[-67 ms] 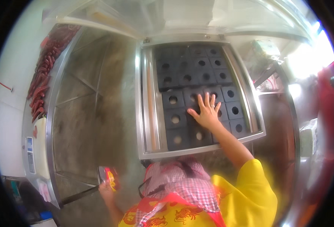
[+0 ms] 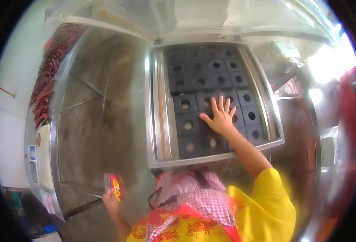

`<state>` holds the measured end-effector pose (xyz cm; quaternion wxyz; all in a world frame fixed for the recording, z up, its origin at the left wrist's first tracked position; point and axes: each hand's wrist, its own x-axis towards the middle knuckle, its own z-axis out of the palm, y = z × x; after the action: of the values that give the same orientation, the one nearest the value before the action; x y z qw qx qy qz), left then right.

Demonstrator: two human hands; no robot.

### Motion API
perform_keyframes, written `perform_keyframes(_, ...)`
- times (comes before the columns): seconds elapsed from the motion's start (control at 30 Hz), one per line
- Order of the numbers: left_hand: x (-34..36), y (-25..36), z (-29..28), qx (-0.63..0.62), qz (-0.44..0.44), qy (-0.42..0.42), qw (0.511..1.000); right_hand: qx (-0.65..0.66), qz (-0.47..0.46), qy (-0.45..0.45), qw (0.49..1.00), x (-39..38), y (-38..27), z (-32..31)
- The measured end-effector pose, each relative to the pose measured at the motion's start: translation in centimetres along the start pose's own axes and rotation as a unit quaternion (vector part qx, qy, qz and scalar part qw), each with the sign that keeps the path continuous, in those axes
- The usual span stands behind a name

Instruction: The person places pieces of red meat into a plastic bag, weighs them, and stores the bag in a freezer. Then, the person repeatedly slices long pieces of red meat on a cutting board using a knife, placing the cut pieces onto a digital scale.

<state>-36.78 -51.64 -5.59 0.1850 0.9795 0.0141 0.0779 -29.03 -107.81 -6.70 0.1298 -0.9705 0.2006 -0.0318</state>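
Observation:
My right hand (image 2: 218, 116) is spread, fingers apart, on or just over dark square blocks (image 2: 187, 124) with round holes, laid in rows inside a steel-framed box (image 2: 210, 159). Whether it presses on them I cannot tell. At the lower left, my left hand (image 2: 110, 198) grips a red-and-yellow object (image 2: 117, 187) with a greyish end, too blurred to identify. It hangs beside the box over the grey floor.
Reddish sausage-like pieces (image 2: 53, 70) line a steel counter at the left, with a pale board (image 2: 45, 157) and a scale-like device (image 2: 33, 164). A clear panel (image 2: 194, 20) rises behind the box. Wrapped packs (image 2: 283, 52) sit at the right.
My left hand and its object have shifted slightly left and up. My right hand stays spread over the blocks, almost unmoved.

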Motion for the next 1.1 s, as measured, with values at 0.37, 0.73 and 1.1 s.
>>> perform_keyframes(0.37,10.7,17.6,-8.7,-0.413,-0.024,-0.129,0.901,0.006,0.015,-0.043,0.999,1.3,-2.9,-1.9)
perform_keyframes(0.73,12.6,28.4,6.3,-0.624,-0.132,-0.432,0.638,0.784,0.176,-0.282,0.524,-2.2,-9.3,-6.2)
perform_keyframes(1.1,12.8,25.6,6.1,-0.416,-0.073,-0.284,0.861,0.339,0.059,-0.056,0.937,-1.0,-8.2,-3.3)
